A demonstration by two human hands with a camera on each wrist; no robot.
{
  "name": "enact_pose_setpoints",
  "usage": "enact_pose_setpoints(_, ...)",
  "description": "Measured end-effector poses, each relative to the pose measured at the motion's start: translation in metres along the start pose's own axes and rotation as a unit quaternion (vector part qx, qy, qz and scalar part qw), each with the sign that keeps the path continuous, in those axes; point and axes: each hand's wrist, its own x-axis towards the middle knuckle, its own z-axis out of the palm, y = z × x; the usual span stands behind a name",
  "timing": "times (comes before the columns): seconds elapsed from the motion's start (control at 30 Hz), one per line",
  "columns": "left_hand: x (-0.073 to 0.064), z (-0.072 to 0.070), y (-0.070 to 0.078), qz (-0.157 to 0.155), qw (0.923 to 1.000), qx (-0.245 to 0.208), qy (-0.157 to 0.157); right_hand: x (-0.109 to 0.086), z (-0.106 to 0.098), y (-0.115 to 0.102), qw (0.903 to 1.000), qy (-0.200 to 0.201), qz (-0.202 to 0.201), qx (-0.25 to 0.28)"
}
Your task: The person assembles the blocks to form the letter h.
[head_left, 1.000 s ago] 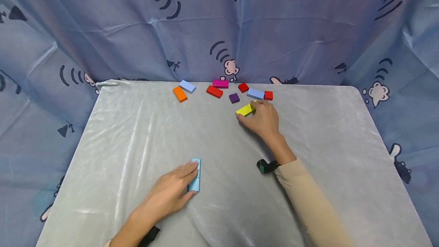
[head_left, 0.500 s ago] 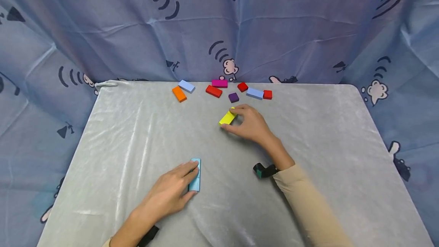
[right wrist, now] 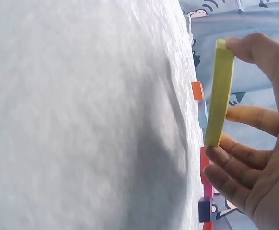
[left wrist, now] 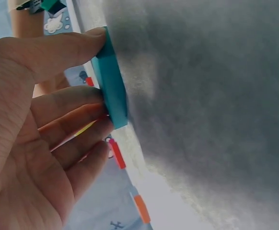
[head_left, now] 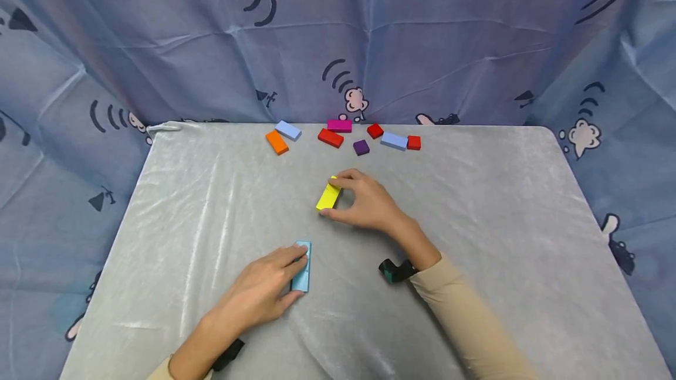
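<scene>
In the head view my left hand (head_left: pixel 262 287) holds a light blue block (head_left: pixel 302 274) that lies on the cloth. Its thumb (left wrist: pixel 92 42) is at one end of the light blue block, and fingertips touch it toward the other end. Farther back and to the right, my right hand (head_left: pixel 368 201) pinches a yellow block (head_left: pixel 328 196) lengthwise between thumb and fingers. The right wrist view shows this yellow block (right wrist: pixel 220 96) raised off the cloth.
Along the back edge of the grey cloth-covered table (head_left: pixel 502 192) lie orange (head_left: pixel 277 142), pale blue (head_left: pixel 288 130), red (head_left: pixel 330 138), magenta (head_left: pixel 340 126) and purple (head_left: pixel 361 147) blocks. Farther right are another pale blue block (head_left: pixel 394 141) and two small red ones. A patterned curtain (head_left: pixel 449 46) stands behind.
My right hand has carried the yellow block left and toward me, away from the back row, turning it more upright in the head view. The left hand and light blue block have stayed nearly still.
</scene>
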Motion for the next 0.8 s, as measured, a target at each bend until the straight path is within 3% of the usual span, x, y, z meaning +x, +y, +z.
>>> enact_pose_setpoints(0.47,0.004,-0.002,0.003,-0.008,0.9999,0.008,0.002,0.002,0.015,-0.029,0.9948,-0.052,-0.081,-0.034)
enact_pose_setpoints(0.8,0.004,-0.003,0.000,-0.005,1.0000,0.005,0.000,0.004,0.032,-0.029,0.9941,-0.062,-0.083,-0.031)
